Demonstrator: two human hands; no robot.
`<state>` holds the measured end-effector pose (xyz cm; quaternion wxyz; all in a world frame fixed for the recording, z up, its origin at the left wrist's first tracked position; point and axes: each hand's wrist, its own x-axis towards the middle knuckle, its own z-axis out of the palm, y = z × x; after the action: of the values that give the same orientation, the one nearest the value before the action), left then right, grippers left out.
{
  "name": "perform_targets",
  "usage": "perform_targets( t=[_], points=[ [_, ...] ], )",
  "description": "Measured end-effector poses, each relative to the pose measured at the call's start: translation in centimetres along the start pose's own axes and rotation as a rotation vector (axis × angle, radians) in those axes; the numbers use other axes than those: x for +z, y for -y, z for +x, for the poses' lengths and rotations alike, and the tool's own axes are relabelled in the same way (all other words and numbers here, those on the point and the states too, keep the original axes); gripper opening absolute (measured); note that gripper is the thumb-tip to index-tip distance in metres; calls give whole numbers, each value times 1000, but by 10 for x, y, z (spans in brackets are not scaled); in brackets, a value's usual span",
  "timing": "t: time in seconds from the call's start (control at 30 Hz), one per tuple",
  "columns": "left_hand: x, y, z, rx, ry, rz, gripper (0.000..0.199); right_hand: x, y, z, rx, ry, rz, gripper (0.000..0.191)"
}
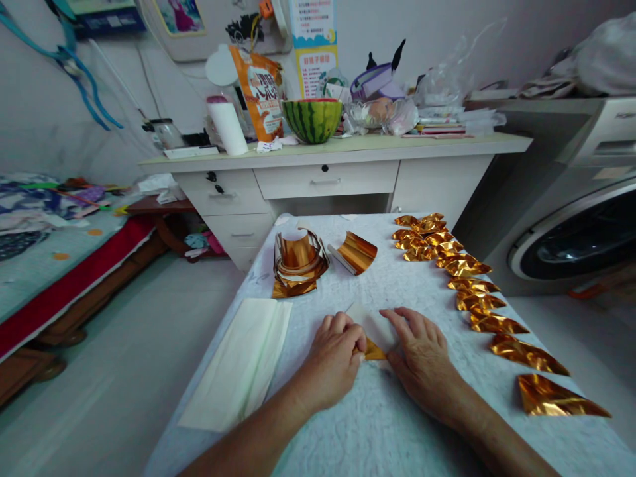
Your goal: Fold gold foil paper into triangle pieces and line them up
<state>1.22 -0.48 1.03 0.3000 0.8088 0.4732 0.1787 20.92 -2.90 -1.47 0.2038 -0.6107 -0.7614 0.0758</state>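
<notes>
A sheet of gold foil paper [375, 350] lies on the cloth-covered table in front of me, partly folded. Its white back faces up, and a gold strip shows along the near side. My left hand [334, 358] is closed on the sheet's left edge, fingers curled and thumb pressed against them. Resting on the right part of the same sheet, my right hand [422, 361] has its fingers stretched and its thumb apart from the index finger. Part of the sheet is hidden under both hands. Folded gold foil pieces [529, 354] line the table's right side.
Curled gold foil sheets [301, 258] are stacked at the far left, beside a single curled sheet [356, 252]. Folded pale paper [238, 364] lies left of my hands. Behind stand a desk [328, 179] with a watermelon half [312, 121] and a washing machine [561, 199].
</notes>
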Motion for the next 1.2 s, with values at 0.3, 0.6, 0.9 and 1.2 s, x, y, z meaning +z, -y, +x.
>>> perform_targets(
  t=[0.3, 0.6, 0.9, 1.2],
  points=[
    [-3, 2, -2, 58, -3, -29, 23, -7, 3, 7, 42, -42, 110, 21],
    [-2, 7, 1, 5, -217, -76, 33, -5, 2, 6, 0, -39, 83, 29],
    [-5, 24, 8, -137, -342, -169, 40, -7, 5, 8, 2, -35, 110, 28],
    [-5, 19, 10, -179, -284, -476, 40, -7, 4, 7, -9, -27, 111, 33]
  ],
)
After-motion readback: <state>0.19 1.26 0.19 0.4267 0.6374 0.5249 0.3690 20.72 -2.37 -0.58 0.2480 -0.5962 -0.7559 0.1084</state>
